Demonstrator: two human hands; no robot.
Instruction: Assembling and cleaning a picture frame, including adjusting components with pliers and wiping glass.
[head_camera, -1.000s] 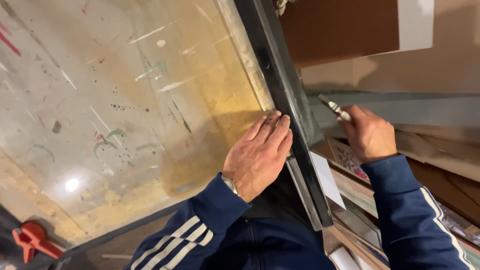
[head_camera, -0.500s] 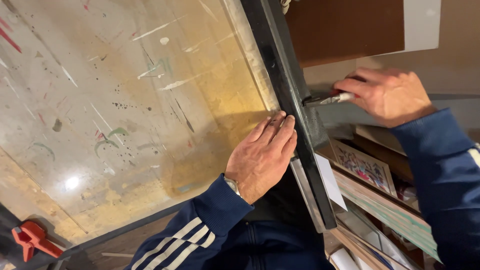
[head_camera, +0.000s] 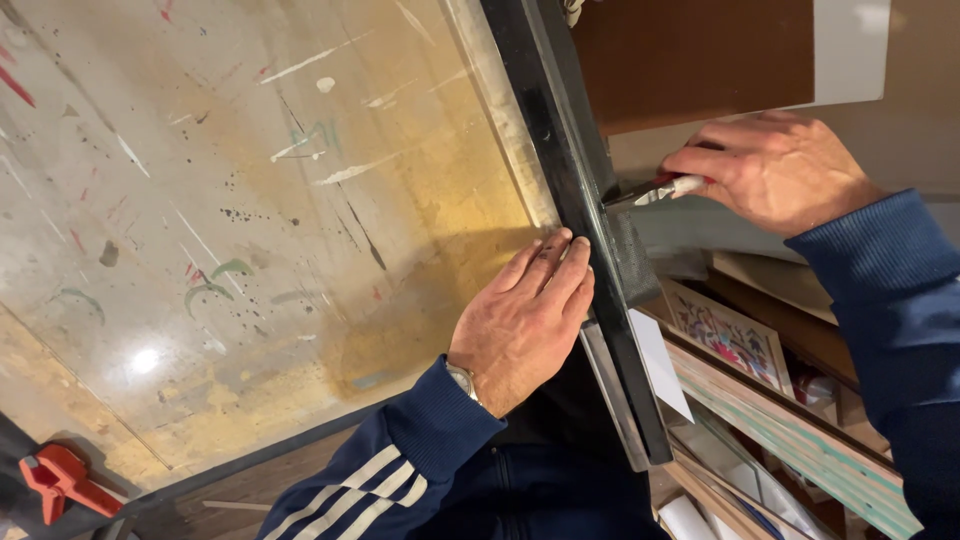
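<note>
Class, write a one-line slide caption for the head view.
Left hand steadies a black frame while right hand presses a small blade tool against it.

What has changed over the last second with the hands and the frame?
The right hand rose from low beside the frame and brought its small metal-tipped tool leftward, so the tip now meets the outer edge of the black frame. Its grip on the tool is unchanged. The left hand stayed flat, fingertips at the frame's inner edge, on the paint-marked glass sheet; the red clamp did not move.

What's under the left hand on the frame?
The left hand lies flat on the glass sheet, fingertips against the black frame bar. Paint-marked board shows through the glass; the patch beneath the palm is covered.
</note>
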